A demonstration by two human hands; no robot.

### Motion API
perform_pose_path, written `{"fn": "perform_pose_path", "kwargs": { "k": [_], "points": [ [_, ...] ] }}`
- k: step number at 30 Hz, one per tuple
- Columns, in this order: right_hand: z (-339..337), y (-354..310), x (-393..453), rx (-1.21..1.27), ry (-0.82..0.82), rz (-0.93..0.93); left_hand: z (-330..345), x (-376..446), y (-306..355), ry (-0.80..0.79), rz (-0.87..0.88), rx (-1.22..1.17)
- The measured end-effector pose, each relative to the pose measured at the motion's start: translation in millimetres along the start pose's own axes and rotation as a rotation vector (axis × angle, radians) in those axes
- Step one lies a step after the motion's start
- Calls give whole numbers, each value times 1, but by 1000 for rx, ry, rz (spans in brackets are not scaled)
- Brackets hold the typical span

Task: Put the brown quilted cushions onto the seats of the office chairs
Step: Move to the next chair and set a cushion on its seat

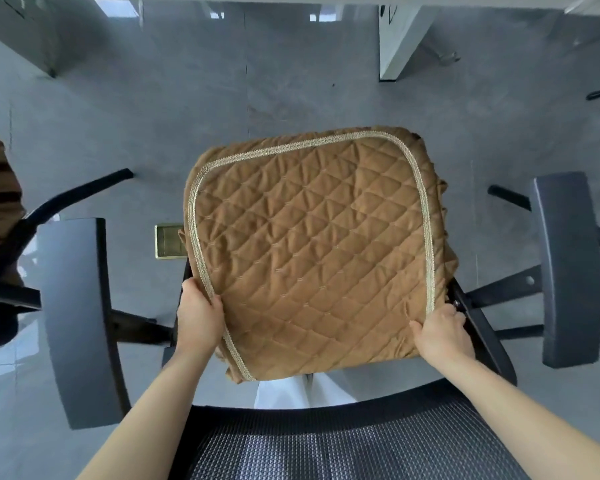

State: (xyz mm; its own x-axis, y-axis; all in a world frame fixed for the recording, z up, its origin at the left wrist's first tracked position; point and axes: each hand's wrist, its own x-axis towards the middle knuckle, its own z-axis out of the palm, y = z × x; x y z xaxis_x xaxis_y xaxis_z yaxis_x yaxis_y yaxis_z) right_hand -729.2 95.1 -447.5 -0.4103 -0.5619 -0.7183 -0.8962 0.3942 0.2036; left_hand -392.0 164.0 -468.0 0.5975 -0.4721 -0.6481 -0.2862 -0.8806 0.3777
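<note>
1. nearest you, the mesh backrest [343, 445] of the office chair [492, 344] is filling the bottom of the view, and both your bare forearms are reaching over its curved top edge.
2. your left hand [198, 318] is gripping the near left edge of the brown quilted cushion [312, 251], thumb lying on the quilted top beside the pale braided trim [201, 282], fingers wrapping under the edge.
3. your right hand [442, 332] is clutching the near right corner of the same cushion, thumb pressing on top, the other fingers curling around the side where the trim is ending.
4. between your two hands the cushion is spreading away from you over the chair's seat, covering it almost fully; only bits of black frame are showing just outside each hand. whether it is lying fully flat on the seat you cannot tell.
5. well out to the left of your left hand the left armrest [73, 317] is standing apart from the cushion; well out to the right of your right hand the right armrest [568, 268] is doing the same.
6. beyond your left hand, a brass floor socket [168, 241] is peeking out beside the cushion's left edge.
7. farther past both hands, the grey floor [291, 81] is stretching away to a white desk leg [395, 39].
</note>
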Motion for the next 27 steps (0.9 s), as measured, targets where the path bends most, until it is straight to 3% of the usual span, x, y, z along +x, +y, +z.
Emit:
{"fn": "perform_pose_path", "kwargs": {
  "k": [3,7,11,18,27],
  "points": [
    [0,1,6,-15,-84,-10,1,-1,-5,30,14,84],
    [-22,-16,15,-146,-120,-93,1,8,-8,-44,0,250],
    [-67,-58,35,39,-5,-151,-7,27,20,-48,5,137],
    [-105,-112,96,500,97,-80,-16,67,62,17,-93,-224],
    [-99,-92,93,380,67,-80,-5,38,34,-20,-108,-147]
  ]
}}
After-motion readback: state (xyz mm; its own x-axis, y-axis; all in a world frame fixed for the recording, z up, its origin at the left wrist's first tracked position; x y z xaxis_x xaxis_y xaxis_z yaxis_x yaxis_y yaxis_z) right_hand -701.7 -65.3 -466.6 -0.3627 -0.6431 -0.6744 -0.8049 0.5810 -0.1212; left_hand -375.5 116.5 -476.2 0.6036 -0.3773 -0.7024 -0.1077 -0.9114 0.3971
